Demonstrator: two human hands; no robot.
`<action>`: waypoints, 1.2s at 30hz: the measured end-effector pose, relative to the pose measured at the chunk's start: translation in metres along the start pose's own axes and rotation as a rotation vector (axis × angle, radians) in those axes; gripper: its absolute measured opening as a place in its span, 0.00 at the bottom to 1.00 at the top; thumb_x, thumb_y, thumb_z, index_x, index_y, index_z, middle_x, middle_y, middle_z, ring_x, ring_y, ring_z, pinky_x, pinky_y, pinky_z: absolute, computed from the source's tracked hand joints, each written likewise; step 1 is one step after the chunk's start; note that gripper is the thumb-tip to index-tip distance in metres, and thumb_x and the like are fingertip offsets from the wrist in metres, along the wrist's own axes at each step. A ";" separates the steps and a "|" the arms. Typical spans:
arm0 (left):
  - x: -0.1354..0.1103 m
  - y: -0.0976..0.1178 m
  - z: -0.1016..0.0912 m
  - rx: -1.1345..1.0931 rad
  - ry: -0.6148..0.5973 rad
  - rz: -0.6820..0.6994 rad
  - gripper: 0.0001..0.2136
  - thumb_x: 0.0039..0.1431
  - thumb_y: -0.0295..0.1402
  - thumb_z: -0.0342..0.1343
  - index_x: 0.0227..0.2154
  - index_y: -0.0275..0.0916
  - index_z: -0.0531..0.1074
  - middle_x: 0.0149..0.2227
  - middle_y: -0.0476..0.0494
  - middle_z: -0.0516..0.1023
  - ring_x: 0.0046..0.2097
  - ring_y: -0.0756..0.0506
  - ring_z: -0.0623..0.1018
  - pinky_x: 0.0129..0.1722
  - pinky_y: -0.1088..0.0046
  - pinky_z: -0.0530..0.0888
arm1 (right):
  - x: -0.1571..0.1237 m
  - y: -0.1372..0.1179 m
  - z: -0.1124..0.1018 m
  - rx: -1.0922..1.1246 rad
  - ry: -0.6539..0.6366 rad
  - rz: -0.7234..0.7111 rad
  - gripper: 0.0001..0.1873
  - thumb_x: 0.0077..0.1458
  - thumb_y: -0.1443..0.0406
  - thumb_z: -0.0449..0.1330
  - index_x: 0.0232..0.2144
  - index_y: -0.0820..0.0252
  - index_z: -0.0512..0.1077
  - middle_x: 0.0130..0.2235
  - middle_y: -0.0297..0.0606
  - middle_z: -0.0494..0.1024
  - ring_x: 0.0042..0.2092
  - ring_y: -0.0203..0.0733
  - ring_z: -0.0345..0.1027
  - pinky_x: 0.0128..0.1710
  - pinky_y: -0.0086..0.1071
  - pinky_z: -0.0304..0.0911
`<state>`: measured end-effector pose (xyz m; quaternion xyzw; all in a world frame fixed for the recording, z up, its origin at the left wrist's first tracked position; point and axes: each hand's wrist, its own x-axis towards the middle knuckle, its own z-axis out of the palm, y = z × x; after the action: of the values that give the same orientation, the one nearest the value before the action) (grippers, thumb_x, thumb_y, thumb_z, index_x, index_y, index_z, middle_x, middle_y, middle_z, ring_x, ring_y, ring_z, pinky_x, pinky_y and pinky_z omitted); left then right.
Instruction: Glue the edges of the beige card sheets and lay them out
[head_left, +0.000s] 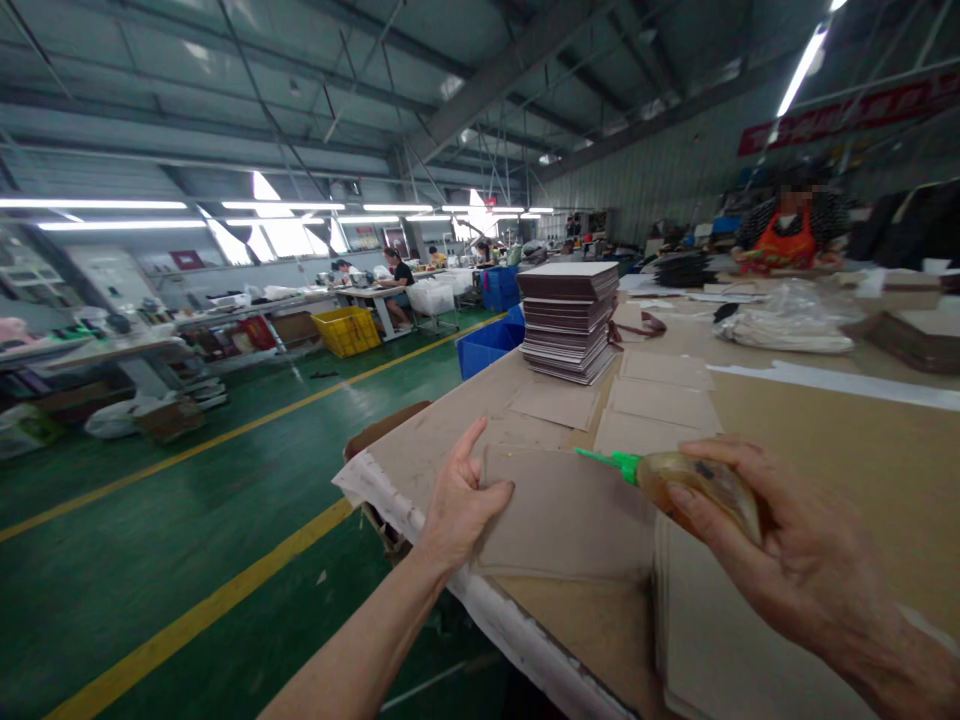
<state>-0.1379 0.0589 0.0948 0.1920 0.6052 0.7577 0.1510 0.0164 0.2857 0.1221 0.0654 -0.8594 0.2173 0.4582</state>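
Observation:
My right hand (795,540) is wrapped round a soft amber glue bottle (694,482). Its thin green nozzle (604,458) points left, above a flat grey-brown board (570,520) on the table. At the board's left edge is my left hand (459,505), thumb and index finger spread apart, with the thumb tip at the board; its other fingers are mostly hidden. Below my right hand lies a stack of similar boards (720,620), partly covered by my forearm. Further boards (664,400) lie flat in a row beyond the nozzle.
A tall stack of dark-edged boards (568,325) stands on the table's far left part. Blue bins (487,350) sit beside the table. Right of the stack are a brown strap (641,325) and a plastic-wrapped bundle (787,320). A person in a red apron (787,240) is across the table.

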 end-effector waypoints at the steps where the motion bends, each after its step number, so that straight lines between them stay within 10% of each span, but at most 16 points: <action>1: 0.001 0.000 0.000 -0.006 0.003 -0.002 0.50 0.44 0.24 0.65 0.69 0.40 0.44 0.31 0.47 0.83 0.28 0.44 0.81 0.31 0.68 0.79 | -0.002 0.001 -0.002 0.012 0.013 0.025 0.10 0.67 0.57 0.57 0.46 0.55 0.70 0.41 0.36 0.74 0.36 0.42 0.70 0.35 0.35 0.66; 36: 0.001 0.002 0.001 0.005 -0.003 -0.011 0.50 0.44 0.26 0.67 0.69 0.44 0.46 0.33 0.47 0.84 0.32 0.41 0.83 0.34 0.66 0.79 | -0.029 0.011 -0.010 -0.144 0.010 0.056 0.12 0.67 0.58 0.56 0.48 0.56 0.68 0.44 0.41 0.74 0.43 0.50 0.73 0.43 0.41 0.70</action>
<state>-0.1389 0.0595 0.0970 0.1904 0.6081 0.7549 0.1555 0.0374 0.2977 0.0994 0.0070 -0.8719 0.1681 0.4599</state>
